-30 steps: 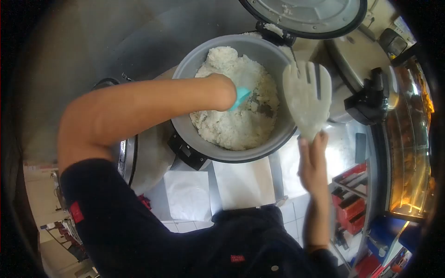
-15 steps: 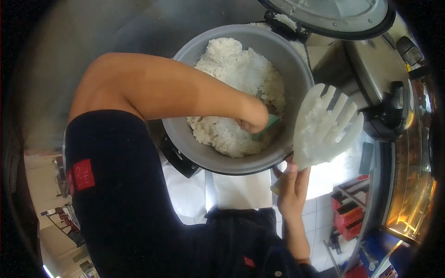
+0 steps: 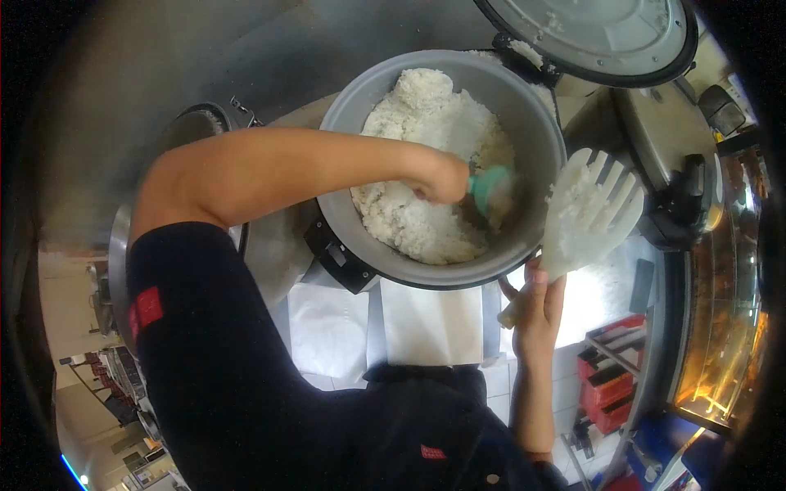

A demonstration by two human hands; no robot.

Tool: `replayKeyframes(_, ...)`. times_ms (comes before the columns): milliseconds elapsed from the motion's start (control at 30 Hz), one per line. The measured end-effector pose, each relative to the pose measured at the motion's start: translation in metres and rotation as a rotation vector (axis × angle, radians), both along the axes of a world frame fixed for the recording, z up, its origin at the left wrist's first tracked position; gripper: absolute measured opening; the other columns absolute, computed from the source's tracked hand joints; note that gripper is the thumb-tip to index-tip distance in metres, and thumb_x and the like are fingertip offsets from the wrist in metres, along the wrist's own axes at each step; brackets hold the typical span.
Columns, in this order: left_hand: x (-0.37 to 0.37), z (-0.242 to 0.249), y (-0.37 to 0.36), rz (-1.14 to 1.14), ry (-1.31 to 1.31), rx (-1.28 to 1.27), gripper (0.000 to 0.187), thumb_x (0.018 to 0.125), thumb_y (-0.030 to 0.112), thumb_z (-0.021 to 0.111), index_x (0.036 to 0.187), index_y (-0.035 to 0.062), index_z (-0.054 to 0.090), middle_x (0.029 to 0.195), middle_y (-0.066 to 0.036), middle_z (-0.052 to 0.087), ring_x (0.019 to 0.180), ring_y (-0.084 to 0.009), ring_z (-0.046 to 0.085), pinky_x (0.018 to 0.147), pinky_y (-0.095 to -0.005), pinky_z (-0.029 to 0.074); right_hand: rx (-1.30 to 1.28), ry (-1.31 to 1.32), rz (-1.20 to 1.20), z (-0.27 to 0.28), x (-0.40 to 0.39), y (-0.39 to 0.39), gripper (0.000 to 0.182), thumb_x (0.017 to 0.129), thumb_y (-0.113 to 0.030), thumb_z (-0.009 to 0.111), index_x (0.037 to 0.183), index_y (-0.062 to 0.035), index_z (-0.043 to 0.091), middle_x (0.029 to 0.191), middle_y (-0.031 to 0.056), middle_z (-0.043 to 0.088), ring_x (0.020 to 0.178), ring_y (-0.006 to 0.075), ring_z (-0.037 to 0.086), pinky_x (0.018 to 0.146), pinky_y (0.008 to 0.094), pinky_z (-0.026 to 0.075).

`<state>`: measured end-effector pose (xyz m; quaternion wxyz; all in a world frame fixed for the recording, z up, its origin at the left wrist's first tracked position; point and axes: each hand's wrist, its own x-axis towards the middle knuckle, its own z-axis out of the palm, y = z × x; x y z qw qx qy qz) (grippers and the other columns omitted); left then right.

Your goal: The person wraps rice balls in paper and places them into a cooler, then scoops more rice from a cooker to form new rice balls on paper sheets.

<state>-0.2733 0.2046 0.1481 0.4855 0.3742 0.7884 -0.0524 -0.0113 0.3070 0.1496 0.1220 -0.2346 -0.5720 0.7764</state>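
1. The fingers of the left hand [image 3: 442,176] are curled shut around the turquoise scoop [image 3: 491,186], whose grip is mostly hidden by the hand.
2. The scoop has been shifted from the middle of the pot [image 3: 344,114] to its right side; compared with half a second ago, it has been carried slightly away from the near wall. It is blurred, so motion is suggested, and whether rice is held in it cannot be told for certain.
3. The white rice [image 3: 426,131] is contained in the pot, heaped highest at the far left. A darker, thinner patch is seen around the scoop, so the rice appears to be worked from that side.
4. The slotted white paddle [image 3: 585,221] is gripped low by the closed fingers of the right hand [image 3: 536,315], outside the pot's right rim. Its face has been turned into view since the first picture, with rice seen stuck to it. If it were tilted, some rice could be dropped outside the pot.
5. The lid [image 3: 606,33] has been left raised beyond the far rim, so access from above is not blocked.
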Motion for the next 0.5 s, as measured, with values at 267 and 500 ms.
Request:
replayKeyframes(267,0.021,-0.038,0.023,-0.403,0.434,0.247,0.016,0.071,0.008,0.068,0.083,0.0003,0.074,0.089,-0.021,0.07,0.083,-0.0335,0.069,0.07,-0.0407,0.055,0.006,-0.001,-0.043,-0.008,0.001,-0.007,0.041,0.105,-0.031,0.043,0.139,-0.0075,0.037,0.12,0.0064,0.044,0.117,0.0172,0.044,0.096,0.0458,0.05)
replayKeyframes(500,0.076,0.003,0.002,-0.485,0.337,0.154,0.018,0.072,0.01,0.064,0.081,-0.0013,0.074,0.09,-0.022,0.07,0.086,-0.0365,0.069,0.076,-0.0432,0.055,0.046,0.034,-0.002,-0.013,0.0,0.001,0.051,0.104,-0.033,0.045,0.145,-0.0073,0.031,0.133,0.0117,0.043,0.13,0.0266,0.043,0.097,0.0508,0.05)
